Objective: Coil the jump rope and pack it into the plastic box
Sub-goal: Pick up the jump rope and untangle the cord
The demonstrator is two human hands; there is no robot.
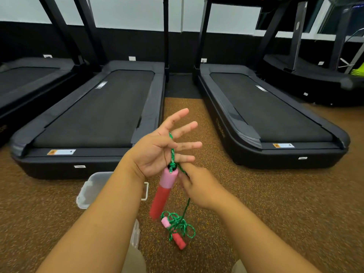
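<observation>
R hand pinches green rope near hanging pink handle; L hand, fingers splayed, acts as spool w/ rope across palm. Box waits below.

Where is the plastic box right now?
In the head view, the plastic box sits on the floor left of centre, before the treadmill, partly hidden under the left forearm.
</observation>
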